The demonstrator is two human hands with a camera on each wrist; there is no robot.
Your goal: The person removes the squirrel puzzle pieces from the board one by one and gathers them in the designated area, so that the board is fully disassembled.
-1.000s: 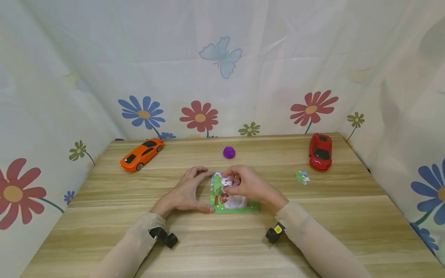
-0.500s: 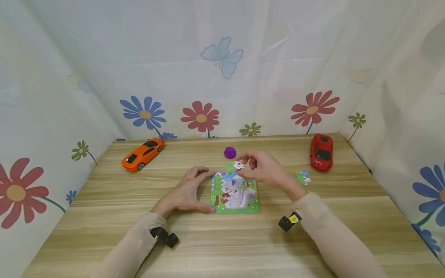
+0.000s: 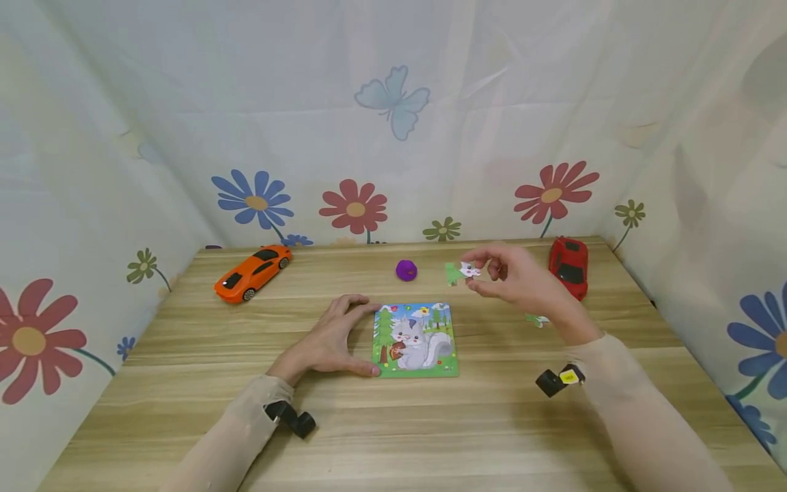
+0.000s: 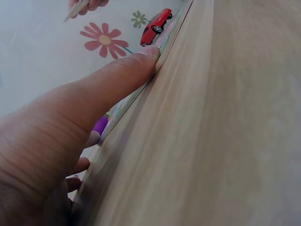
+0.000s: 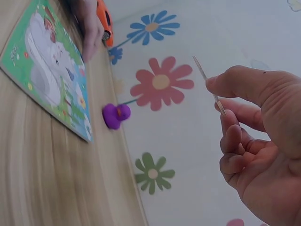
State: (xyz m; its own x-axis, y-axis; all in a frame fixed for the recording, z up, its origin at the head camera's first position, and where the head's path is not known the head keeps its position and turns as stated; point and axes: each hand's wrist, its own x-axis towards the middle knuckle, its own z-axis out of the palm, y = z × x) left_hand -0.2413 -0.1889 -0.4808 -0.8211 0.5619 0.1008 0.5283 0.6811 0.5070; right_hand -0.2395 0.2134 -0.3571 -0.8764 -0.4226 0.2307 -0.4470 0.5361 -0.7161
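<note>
A square jigsaw puzzle (image 3: 424, 352) with a grey squirrel picture lies flat on the table before me. My left hand (image 3: 332, 338) holds its left side, thumb on the near corner and index finger at the far corner. Up and to the right, my right hand (image 3: 522, 281) pinches a puzzle piece (image 3: 453, 274) with green and part of a white animal's face. Seen edge-on in the right wrist view, this thin piece (image 5: 201, 69) sits between thumb and fingers, raised off the table. Another puzzle piece (image 3: 539, 320) lies at the right, partly hidden behind the right wrist.
A purple rubber duck (image 5: 113, 116) stands beyond the puzzle. An orange toy car (image 3: 253, 273) is at the back left, a red toy car (image 3: 568, 263) at the back right, partly covered by my right hand. A flower-print curtain (image 3: 393, 178) surrounds the wooden table (image 3: 406, 430).
My right hand has lifted the puzzle piece from over the puzzle and carried it back and to the right, uncovering the squirrel picture. The left hand stays in place.
</note>
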